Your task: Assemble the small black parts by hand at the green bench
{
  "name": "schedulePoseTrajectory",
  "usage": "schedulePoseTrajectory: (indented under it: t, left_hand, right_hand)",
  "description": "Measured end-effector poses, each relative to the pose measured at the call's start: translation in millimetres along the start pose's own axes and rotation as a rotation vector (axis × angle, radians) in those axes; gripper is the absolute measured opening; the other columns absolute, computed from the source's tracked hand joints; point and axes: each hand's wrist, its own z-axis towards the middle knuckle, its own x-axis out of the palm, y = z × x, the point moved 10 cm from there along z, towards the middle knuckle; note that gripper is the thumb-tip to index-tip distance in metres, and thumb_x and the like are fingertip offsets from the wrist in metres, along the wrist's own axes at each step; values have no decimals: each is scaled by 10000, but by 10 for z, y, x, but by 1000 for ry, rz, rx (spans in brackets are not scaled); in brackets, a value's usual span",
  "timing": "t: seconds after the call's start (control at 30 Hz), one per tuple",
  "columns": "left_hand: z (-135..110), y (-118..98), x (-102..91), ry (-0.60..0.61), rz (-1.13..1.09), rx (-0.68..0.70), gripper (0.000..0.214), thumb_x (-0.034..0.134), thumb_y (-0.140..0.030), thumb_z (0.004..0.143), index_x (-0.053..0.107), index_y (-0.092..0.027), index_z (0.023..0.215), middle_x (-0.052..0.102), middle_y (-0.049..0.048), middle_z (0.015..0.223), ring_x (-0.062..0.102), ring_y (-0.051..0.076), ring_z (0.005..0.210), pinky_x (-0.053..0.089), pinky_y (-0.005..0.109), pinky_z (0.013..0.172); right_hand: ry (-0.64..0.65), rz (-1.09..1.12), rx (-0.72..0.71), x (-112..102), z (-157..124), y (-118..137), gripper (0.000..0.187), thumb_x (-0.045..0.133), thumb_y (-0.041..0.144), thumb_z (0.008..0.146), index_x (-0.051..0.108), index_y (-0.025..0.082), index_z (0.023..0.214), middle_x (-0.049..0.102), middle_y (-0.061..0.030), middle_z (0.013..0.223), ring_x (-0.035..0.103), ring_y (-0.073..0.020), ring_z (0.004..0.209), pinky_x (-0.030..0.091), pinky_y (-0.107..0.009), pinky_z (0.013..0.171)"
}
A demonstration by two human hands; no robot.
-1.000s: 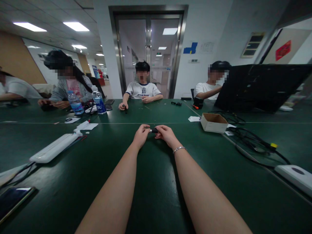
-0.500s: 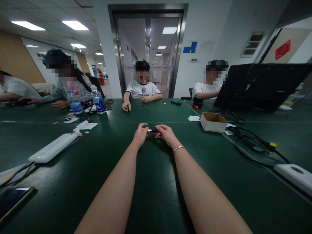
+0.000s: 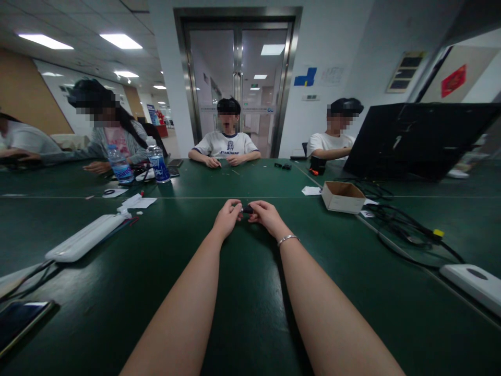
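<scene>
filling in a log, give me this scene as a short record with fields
left hand: holds one end of a small dark object
right hand: pinches its other end
worn: silver bracelet, right wrist
surface: green table
picture left: two bottles, phone nearer
picture right: open box, black cables
across: three people, seated

Left hand [image 3: 227,216] and right hand [image 3: 269,215] are bare, as are both forearms [image 3: 188,297], at 7 and 5 o'clock. Right wrist [image 3: 283,231], between 4 and 5 o'clock, bears one slim, shiny silver bracelet [image 3: 288,239].
</scene>
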Motion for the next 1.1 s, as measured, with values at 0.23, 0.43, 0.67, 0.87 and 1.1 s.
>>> schedulePoseTrajectory:
  t: [0.23, 0.43, 0.67, 0.87, 1.1]
  left_hand:
    - [-2, -12, 19, 16, 11, 16, 258, 514, -315, 857, 581, -183, 1068, 584, 4, 727, 560, 132, 681, 418, 240, 643]
    - [-4, -21, -3, -2, 27, 7, 234, 520, -281, 841, 604, -186, 1037, 593, 8, 739, 550, 131, 668, 418, 238, 636]
    - [-7, -18, -27, -21, 45, -15, 263, 559, -237, 793, 609, -190, 1047, 601, 8, 756, 554, 132, 672, 421, 239, 643]
    - [-1, -19, 12, 5, 18, -8, 243, 499, -241, 831, 605, -182, 1041, 593, 5, 702, 570, 138, 671, 413, 238, 608]
    - [-19, -120, -68, -47, 29, 73, 291, 611, -168, 726, 621, -177, 1018, 619, 9, 783, 585, 133, 715, 453, 245, 695]
  right_hand:
    - [3, -2, 5, -1, 2, -9, 49, 633, 148, 860, 614, 130, 818, 596, 19, 546, 574, -90, 423, 566, -194, 490]
    - [4, -4, 2, -9, 11, -13, 44, 631, 153, 864, 618, 136, 825, 584, 26, 535, 573, -88, 425, 567, -189, 492]
    - [9, -12, 6, -3, 8, -19, 71, 666, 188, 849, 623, 138, 823, 568, 31, 517, 574, -91, 426, 569, -193, 500]
    - [15, -2, 4, 6, 3, -6, 57, 653, 165, 850, 615, 135, 820, 560, 35, 511, 570, -92, 426, 568, -198, 501]
    - [14, 13, 25, 5, 23, -42, 39, 615, 156, 857, 616, 138, 823, 563, 29, 514, 571, -95, 426, 570, -202, 501]
